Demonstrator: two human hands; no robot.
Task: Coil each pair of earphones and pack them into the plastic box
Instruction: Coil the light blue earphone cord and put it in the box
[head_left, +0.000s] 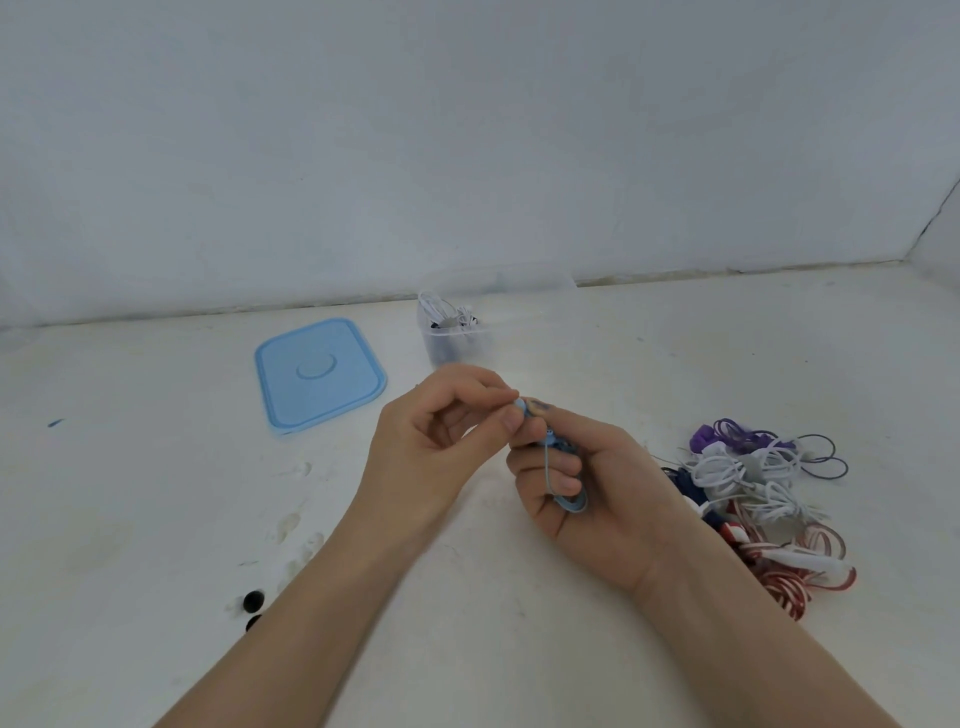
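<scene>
Hands are taken as the landmark, meeting over a white table (156, 493). Well left and below them two small black pieces (253, 609) are seen, above-left a blue lid (319, 375). The left hand (431, 447) pinches one end of blue earphones (563, 486); the right hand (582, 488) is curled around their coil. Behind, a clear plastic box (454, 332) is hard to make out. Right, tangled earphones (763, 499) are heaped

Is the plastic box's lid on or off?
Off. The blue lid lies flat on the table, left of the clear plastic box, whose open top shows earphones inside.
</scene>
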